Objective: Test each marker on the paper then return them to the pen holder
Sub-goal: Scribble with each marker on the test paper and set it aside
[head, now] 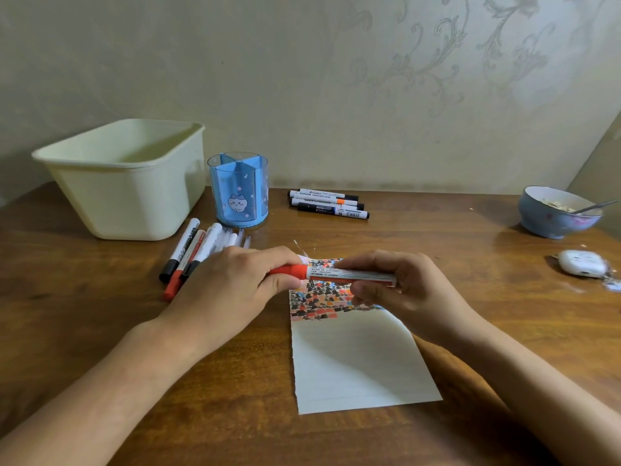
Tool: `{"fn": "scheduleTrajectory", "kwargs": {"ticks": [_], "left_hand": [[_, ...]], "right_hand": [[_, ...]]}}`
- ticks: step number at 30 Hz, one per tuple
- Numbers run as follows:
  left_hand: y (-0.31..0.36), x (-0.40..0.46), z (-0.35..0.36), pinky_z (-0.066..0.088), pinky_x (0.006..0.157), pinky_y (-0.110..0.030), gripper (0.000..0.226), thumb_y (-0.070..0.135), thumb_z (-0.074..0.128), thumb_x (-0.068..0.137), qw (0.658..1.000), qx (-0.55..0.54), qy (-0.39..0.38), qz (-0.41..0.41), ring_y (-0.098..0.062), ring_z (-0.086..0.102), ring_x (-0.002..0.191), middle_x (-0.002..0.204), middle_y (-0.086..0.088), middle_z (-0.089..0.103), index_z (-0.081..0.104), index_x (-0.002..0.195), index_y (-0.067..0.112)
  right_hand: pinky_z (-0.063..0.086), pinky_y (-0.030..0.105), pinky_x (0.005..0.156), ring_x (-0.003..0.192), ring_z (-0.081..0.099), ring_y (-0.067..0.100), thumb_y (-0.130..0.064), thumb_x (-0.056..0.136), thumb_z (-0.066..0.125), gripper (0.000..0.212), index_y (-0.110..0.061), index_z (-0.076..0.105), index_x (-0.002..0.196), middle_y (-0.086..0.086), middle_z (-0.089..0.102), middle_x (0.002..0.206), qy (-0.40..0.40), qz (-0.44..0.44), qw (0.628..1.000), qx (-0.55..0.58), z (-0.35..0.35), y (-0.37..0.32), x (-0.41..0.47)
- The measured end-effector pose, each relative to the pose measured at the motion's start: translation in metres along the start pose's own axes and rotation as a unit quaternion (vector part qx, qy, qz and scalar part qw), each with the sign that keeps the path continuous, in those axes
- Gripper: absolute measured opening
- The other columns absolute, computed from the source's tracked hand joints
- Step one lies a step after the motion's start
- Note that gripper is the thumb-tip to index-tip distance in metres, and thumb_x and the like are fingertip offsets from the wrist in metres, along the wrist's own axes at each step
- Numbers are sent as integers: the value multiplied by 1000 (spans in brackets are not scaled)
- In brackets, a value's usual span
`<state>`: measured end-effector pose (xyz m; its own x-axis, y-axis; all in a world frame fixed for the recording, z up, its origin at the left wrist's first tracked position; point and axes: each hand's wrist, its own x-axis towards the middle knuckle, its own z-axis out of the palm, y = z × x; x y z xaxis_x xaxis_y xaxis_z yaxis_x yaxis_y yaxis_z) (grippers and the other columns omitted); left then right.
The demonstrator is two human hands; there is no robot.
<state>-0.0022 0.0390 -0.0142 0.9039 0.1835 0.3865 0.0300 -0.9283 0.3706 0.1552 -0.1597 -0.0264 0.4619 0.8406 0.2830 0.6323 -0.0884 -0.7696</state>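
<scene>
Head view: your left hand (235, 284) gripped the red cap (291, 271); your right hand (396, 290) pinched the marker (349, 275) over the paper (353, 361), likely to uncap or recap it.

A red marker (336, 274) is gripped level by the left hand (235, 284) and right hand (396, 290) above the scribbled paper (353, 348).

Red marker held level over the paper, holder standing behind.

The red marker (336, 274) lies crosswise above the paper (356, 358), whose far end is covered in colored test marks. The blue pen holder (239, 190) (a cartoon cat on its front) stands upright, with marker groups (188, 255) just before it and (327, 203) to its right.
</scene>
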Motion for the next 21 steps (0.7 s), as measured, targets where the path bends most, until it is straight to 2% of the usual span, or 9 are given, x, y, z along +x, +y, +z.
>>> {"fn": "scheduleTrajectory", "kwargs": {"ticks": [4,8,10,12,15,18,20,21], "left_hand": [[5,0,-2,40,56,-8,58,61,39,75,1000,-1,-6,-7,19,53,77,70,31,45,66,118,35],[10,-1,-4,41,67,-3,54,57,42,77,1000,-17,-2,2,25,51,78,68,32,49,71,112,28],[11,-1,-4,43,62,-5,54,57,43,78,1000,-12,1,2,20,54,75,79,26,65,72,113,28],[11,-1,-4,40,53,-8,60,62,38,77,1000,6,3,6,7,56,67,94,15,74,71,115,30],[10,-1,-3,40,59,-8,66,67,31,75,1000,18,-1,3,0,56,71,97,12,75,71,114,31],[11,-1,-4,42,60,-10,58,63,37,78,999,35,2,-1,-3,58,73,98,11,75,71,114,31],[11,-1,-3,48,63,-15,52,59,42,80,999,43,6,2,-6,62,77,99,11,75,70,113,32],[11,-1,-2,47,64,-14,47,57,45,82,999,43,9,2,-7,62,80,101,12,75,70,114,32]], "right_hand": [[58,24,69,79,72,7,-8,95,65,30,-29,70,116,-21,73,91,15,-7,999,-38,5,2,0],[51,15,62,70,68,5,-6,95,64,29,-28,71,111,-29,68,77,53,-7,997,-58,9,2,-1],[50,14,61,70,67,0,-4,95,64,29,-29,72,109,-24,68,76,62,3,997,-48,10,2,-1],[50,15,61,69,66,-1,-4,94,65,29,-28,73,108,-23,68,77,70,10,997,-43,12,2,-1],[50,15,59,68,66,0,-5,94,65,28,-27,74,108,-31,67,72,74,12,996,-55,14,1,-1],[48,12,58,67,65,-3,-4,94,64,26,-23,75,109,-35,64,69,74,14,995,-61,14,-1,-1],[47,13,58,66,65,1,-5,95,64,26,-24,75,109,-35,63,67,74,10,994,-81,14,-3,-2],[46,14,58,65,65,3,-6,95,64,26,-24,75,109,-34,63,66,74,10,993,-94,14,-3,-2]]}}
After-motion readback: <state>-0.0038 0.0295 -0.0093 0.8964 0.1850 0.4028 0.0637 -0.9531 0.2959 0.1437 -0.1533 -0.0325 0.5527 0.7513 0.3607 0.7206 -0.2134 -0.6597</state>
